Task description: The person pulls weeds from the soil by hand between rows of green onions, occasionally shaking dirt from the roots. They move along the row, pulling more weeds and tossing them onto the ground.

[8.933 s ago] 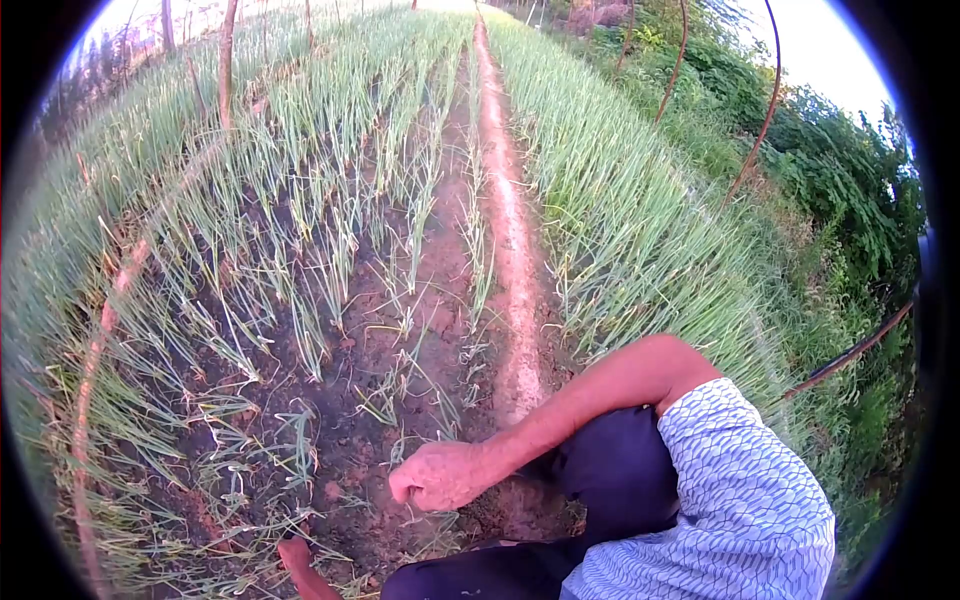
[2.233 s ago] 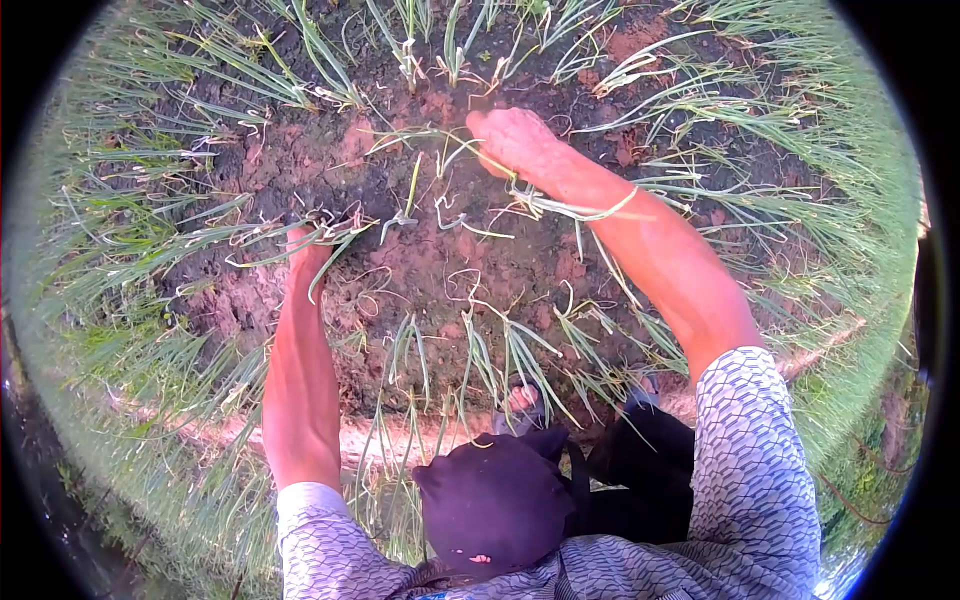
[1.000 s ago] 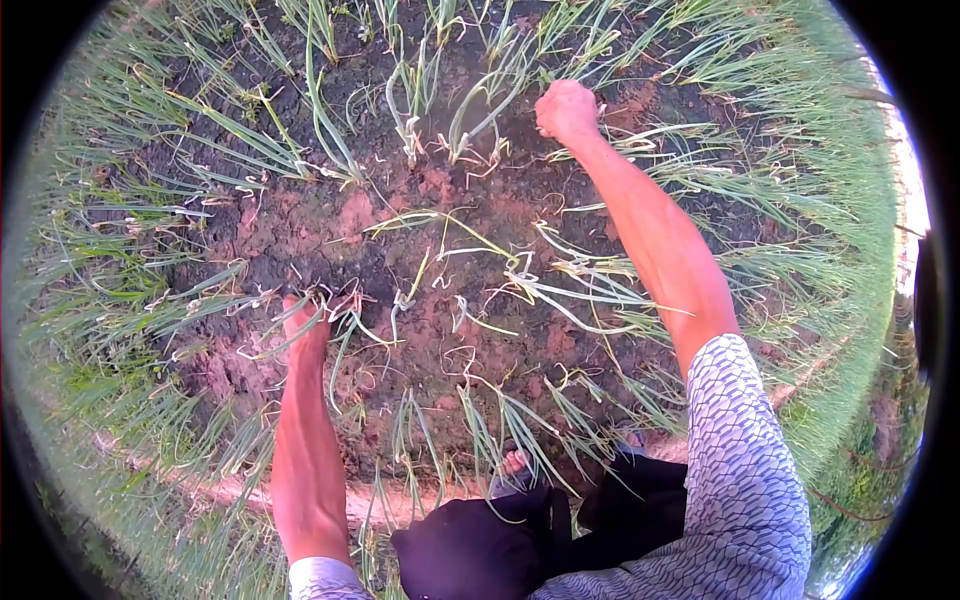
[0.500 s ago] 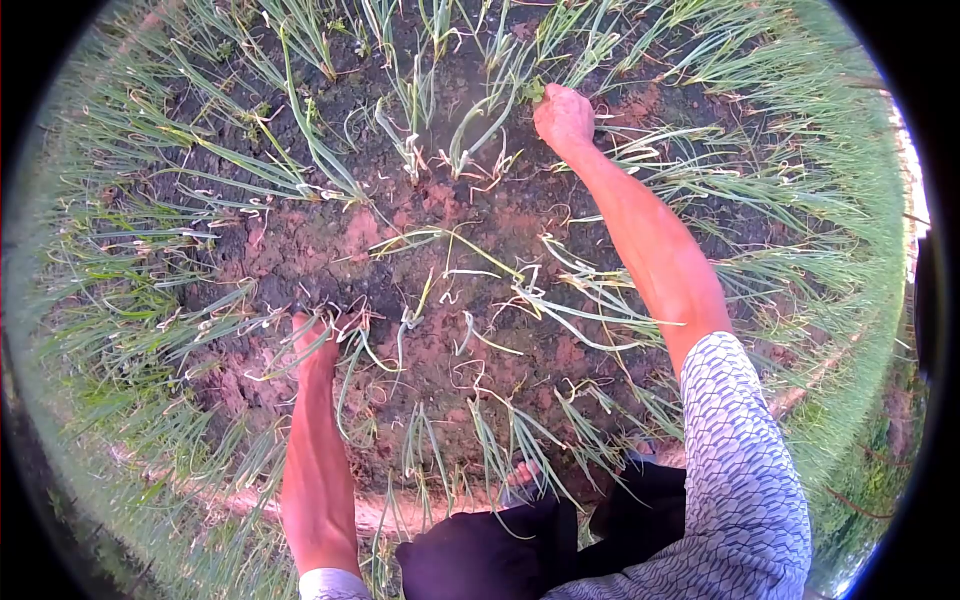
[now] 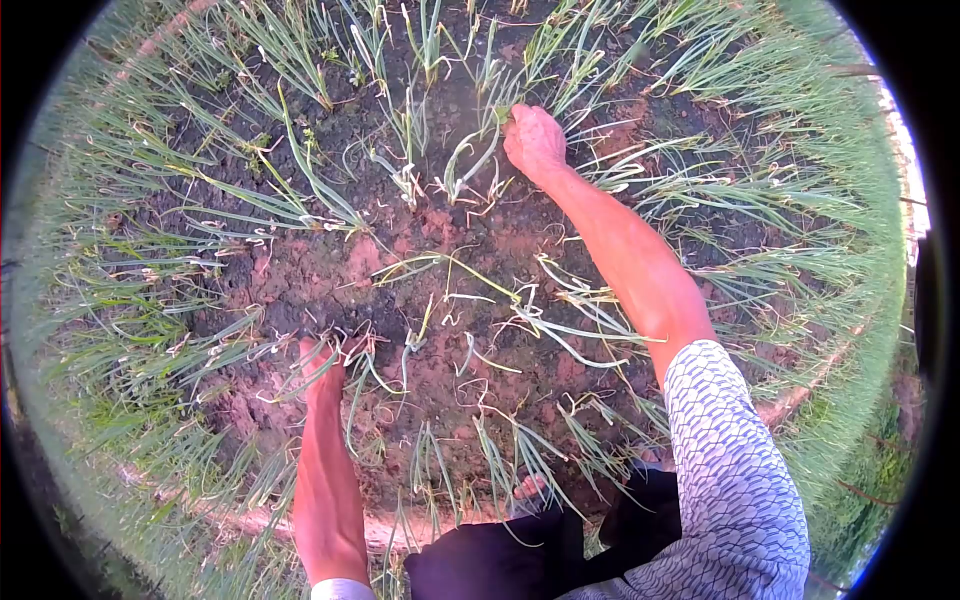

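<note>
My right hand (image 5: 535, 143) is closed, with its fingertips pinching a small leafy green weed (image 5: 503, 114) among the onion plants. Right beside it, a clump of onion plants (image 5: 455, 180) with curled leaves stands in the soil. My left hand (image 5: 321, 362) is low at the soil on the left, next to bent onion leaves (image 5: 365, 350). Leaves and the angle hide its fingers, so whether it grips anything does not show. Between the hands, a long yellowish-green onion stalk (image 5: 480, 274) lies bent over the ground.
Rows of onion plants (image 5: 760, 185) surround the dark, cracked soil (image 5: 310, 275). More plants (image 5: 525, 445) grow close to my feet and dark-clothed legs (image 5: 500, 555). Small weeds (image 5: 308, 140) grow at the upper left. A pale earth strip (image 5: 400, 530) runs along the near side.
My right hand has moved a little toward me and to the left, with the weed at its fingertips. The view has shifted slightly; my left hand stays by the same plants.
</note>
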Available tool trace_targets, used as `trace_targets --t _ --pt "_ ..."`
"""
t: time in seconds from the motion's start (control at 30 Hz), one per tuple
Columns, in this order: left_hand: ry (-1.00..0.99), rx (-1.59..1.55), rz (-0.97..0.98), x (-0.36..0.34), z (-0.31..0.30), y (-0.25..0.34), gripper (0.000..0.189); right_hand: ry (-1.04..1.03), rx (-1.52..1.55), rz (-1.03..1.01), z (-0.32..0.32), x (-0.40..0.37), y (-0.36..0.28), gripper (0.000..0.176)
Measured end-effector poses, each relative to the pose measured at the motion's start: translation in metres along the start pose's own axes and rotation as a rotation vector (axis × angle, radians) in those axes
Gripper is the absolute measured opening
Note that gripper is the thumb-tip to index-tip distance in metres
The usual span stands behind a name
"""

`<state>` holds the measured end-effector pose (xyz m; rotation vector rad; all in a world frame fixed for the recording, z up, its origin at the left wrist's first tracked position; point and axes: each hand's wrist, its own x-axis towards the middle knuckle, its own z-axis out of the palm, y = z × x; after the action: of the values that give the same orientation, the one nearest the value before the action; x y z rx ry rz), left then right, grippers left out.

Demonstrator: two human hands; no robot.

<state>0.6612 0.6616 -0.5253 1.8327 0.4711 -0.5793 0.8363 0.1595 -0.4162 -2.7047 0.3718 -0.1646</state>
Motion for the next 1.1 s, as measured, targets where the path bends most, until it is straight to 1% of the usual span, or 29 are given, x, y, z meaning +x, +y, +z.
trace_targets --t 0.03,0.07,0.13,0.17,0.2,0.23,0.27,0.3,0.37,0.43,0.47,0.5,0.57,0.63,0.67,0.7,0.77,0.83,0.9,0.93,0.97,1.0,1.03,1.07,1.1 --pt "0.008 0.014 0.005 0.000 0.002 0.002 0.040 -0.003 0.058 -0.002 0.001 -0.004 0.003 0.011" --pt "0.016 0.027 0.012 -0.001 0.003 0.003 0.040 0.007 0.092 0.009 -0.008 -0.008 -0.002 0.014" --pt "0.036 0.066 0.021 -0.002 0.002 0.005 0.038 -0.168 0.527 0.222 -0.027 -0.019 -0.009 0.012" --pt "0.051 0.088 0.023 -0.003 0.002 0.007 0.037 -0.151 0.674 0.170 -0.031 -0.024 -0.007 0.014" --pt "0.065 0.103 0.027 -0.002 0.001 0.008 0.037 -0.207 0.600 0.160 -0.054 -0.032 -0.018 0.016" --pt "0.079 0.128 0.033 -0.002 0.001 0.011 0.036 -0.243 0.605 0.172 -0.072 -0.040 -0.023 0.016" --pt "0.096 0.152 0.040 0.000 0.003 0.014 0.035 -0.204 0.757 0.119 -0.077 -0.050 -0.021 0.015" --pt "0.112 0.179 0.047 0.001 0.004 0.018 0.035 -0.227 0.859 0.097 -0.085 -0.060 -0.018 0.014" --pt "0.150 0.250 0.064 0.003 0.007 0.026 0.033 -0.348 0.908 0.121 -0.119 -0.084 -0.022 0.014" --pt "0.198 0.336 0.085 0.001 0.010 0.035 0.032 -0.460 0.836 0.187 -0.160 -0.110 -0.028 0.014" --pt "0.230 0.384 0.099 -0.002 0.011 0.039 0.031 -0.493 0.811 0.178 -0.180 -0.124 -0.027 0.014" --pt "0.264 0.436 0.114 -0.006 0.014 0.041 0.031 -0.483 0.791 0.242 -0.200 -0.141 -0.032 0.013" --pt "0.326 0.550 0.186 -0.020 0.020 0.040 0.030 -0.546 0.770 0.229 -0.221 -0.164 -0.007 0.011" --pt "0.311 0.765 0.314 -0.038 0.029 0.042 0.028 -0.531 0.791 0.218 -0.239 -0.184 0.019 0.011" --pt "0.112 0.920 0.191 -0.070 0.042 0.081 0.037 -0.531 0.789 0.245 -0.254 -0.192 0.024 0.012" --pt "0.149 0.707 0.121 -0.099 0.055 0.098 0.047 -0.498 0.777 0.247 -0.265 -0.200 0.030 0.011" --pt "0.141 0.453 -0.012 -0.154 0.079 0.140 0.048 -0.475 0.803 0.318 -0.282 -0.212 0.048 0.010" --pt "0.069 0.627 -0.027 -0.191 0.077 0.204 0.033 -0.422 0.878 0.344 -0.289 -0.223 0.066 0.010" --pt "0.009 0.064 0.191 -0.230 0.070 0.271 0.022 -0.360 0.930 0.376 -0.293 -0.235 0.076 0.011" --pt "0.085 -0.067 0.373 -0.244 0.073 0.312 0.025 -0.332 0.947 0.384 -0.294 -0.239 0.078 0.011" --pt "0.039 -0.245 0.493 -0.257 0.075 0.354 0.023 -0.304 0.965 0.384 -0.294 -0.241 0.079 0.011" --pt "-0.200 -0.502 0.601 -0.241 0.059 0.376 0.022 -0.274 1.006 0.371 -0.291 -0.243 0.080 0.011" --pt "-0.250 -0.569 0.572 -0.227 0.056 0.395 0.023 -0.255 1.024 0.369 -0.290 -0.245 0.078 0.011" --pt "-0.143 -0.372 0.475 -0.205 0.055 0.411 0.021 -0.233 1.037 0.368 -0.291 -0.246 0.074 0.011" --pt "0.132 0.259 0.391 -0.192 0.073 0.421 0.019 -0.206 1.046 0.367 -0.295 -0.247 0.070 0.011"
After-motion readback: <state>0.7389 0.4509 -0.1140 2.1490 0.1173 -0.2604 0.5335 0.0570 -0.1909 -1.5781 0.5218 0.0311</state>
